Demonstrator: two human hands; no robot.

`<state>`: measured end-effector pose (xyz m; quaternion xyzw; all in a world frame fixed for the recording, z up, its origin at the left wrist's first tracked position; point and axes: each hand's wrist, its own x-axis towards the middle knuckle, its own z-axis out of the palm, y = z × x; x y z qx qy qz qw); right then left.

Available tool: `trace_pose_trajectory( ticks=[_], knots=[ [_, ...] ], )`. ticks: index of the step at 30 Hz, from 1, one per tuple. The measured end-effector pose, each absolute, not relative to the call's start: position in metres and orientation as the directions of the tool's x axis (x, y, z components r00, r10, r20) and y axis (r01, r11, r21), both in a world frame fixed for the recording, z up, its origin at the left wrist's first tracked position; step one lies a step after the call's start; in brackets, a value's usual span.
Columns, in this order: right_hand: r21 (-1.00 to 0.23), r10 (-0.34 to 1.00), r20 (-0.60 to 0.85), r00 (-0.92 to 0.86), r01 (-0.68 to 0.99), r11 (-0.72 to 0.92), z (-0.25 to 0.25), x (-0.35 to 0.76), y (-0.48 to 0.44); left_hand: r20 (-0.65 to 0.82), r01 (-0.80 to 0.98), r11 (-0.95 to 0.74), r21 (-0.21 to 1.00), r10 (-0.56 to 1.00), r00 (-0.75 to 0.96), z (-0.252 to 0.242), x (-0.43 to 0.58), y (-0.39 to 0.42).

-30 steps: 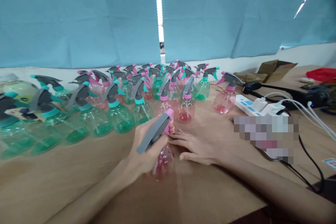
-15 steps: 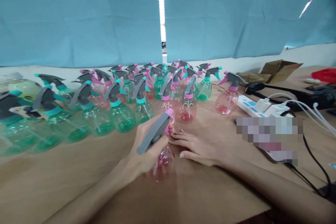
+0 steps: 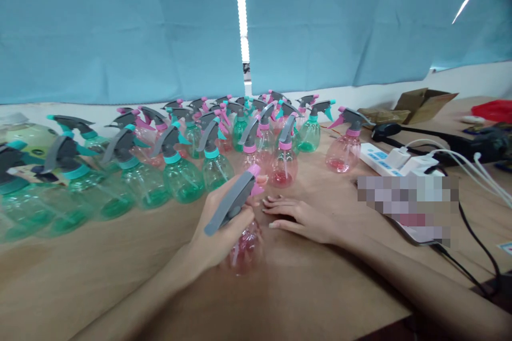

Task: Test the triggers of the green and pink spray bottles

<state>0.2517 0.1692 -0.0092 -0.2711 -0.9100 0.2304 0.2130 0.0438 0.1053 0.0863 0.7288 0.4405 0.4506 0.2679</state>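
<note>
My left hand [image 3: 220,224] is wrapped round the neck of a pink spray bottle [image 3: 245,248] with a grey trigger head and pink nozzle; the bottle stands on the brown table [image 3: 100,272]. A little to its right my right hand [image 3: 302,217] lies flat on the table with the fingers stretched out, holding nothing. Its fingertips are close to the bottle's nozzle.
Several green and pink spray bottles [image 3: 180,170] stand in rows behind my hands, with one pink bottle [image 3: 344,144] apart at the right. A white power strip [image 3: 384,160] with cables, a black tool [image 3: 440,138] and a cardboard box [image 3: 424,104] lie at the right.
The view has shifted a little. My right hand has slid slightly right, away from the bottle. My left hand keeps hold of the pink bottle.
</note>
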Motion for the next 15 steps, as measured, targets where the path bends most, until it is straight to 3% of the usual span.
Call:
trace_pose_trajectory(
  ticks=[15],
  knots=[
    [-0.481,0.61,0.199,-0.767,0.465,0.743,-0.01,0.261,0.1654,0.4,0.404,-0.432,0.807,0.901,0.164,0.0874,0.0456,0.1037]
  ],
)
